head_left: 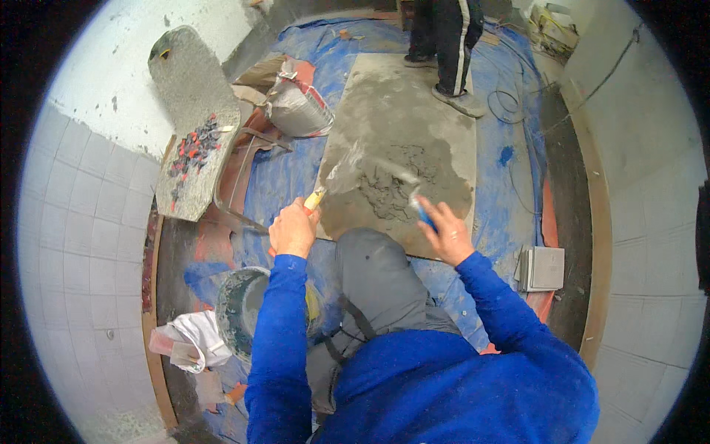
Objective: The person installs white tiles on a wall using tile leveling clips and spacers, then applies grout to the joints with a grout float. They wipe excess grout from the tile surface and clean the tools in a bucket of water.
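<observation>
My left hand [293, 228] is closed round the yellow and red handle of a trowel [345, 169]; its blade is smeared by motion over the left part of a cement-covered board [362, 81]. My right hand [449, 233] grips a blue-handled trowel [398, 171], whose grey-coated blade reaches left across a patch of wet grey mortar [407, 202]. This mortar lies rough and cracked on the near half of the board, just beyond my knee. Both blades are low over the mortar; whether they touch it I cannot tell.
A person in dark trousers [449, 55] stands on the board's far end. At left are a chair [194, 81] holding red and black bits, an opened bag [298, 107] and a bucket [242, 307]. White tiles [542, 268] lie at right; a blue tarp [281, 174] covers the floor.
</observation>
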A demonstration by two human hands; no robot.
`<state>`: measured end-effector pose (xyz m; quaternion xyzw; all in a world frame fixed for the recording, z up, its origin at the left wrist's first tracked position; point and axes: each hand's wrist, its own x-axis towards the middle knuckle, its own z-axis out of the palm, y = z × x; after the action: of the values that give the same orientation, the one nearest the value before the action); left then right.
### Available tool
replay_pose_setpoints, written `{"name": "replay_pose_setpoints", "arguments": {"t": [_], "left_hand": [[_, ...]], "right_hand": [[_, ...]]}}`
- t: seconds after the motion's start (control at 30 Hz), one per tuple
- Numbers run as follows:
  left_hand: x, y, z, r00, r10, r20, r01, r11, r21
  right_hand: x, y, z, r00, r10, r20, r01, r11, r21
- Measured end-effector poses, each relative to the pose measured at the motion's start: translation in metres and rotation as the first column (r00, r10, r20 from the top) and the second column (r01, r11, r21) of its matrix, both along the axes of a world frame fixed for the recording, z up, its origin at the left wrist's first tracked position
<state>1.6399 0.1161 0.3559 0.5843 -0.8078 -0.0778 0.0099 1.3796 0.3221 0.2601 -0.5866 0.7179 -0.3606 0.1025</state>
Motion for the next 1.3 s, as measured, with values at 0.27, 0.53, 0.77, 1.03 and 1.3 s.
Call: {"name": "replay_pose_setpoints", "arguments": {"t": [0.27,0.53,0.77,1.03,1.3], "left_hand": [[0.001,0.019,-0.012,0.992,-0.071,0.104,0.078,0.995,-0.063],[0.000,0.023,-0.012,0.998,-0.054,-0.021,0.058,0.980,0.193],[0.015,-0.012,0.000,0.956,0.188,-0.225,-0.059,0.875,0.481],[-0.003,0.006,0.013,0.999,-0.028,0.036,0.031,0.994,-0.100],[0.002,0.027,0.003,0.990,-0.092,0.109,0.094,0.996,-0.008]], "right_hand": [[-0.006,-0.054,-0.023,0.913,-0.168,-0.372,0.281,0.920,0.272],[0.015,-0.045,-0.073,0.969,-0.129,-0.208,0.142,0.989,0.047],[-0.004,0.011,-0.105,0.974,-0.171,-0.150,0.175,0.984,0.016],[0.021,0.011,-0.058,0.990,-0.061,-0.128,0.063,0.998,0.014],[-0.016,-0.082,-0.038,0.981,-0.119,0.152,0.119,0.993,0.015]]}}
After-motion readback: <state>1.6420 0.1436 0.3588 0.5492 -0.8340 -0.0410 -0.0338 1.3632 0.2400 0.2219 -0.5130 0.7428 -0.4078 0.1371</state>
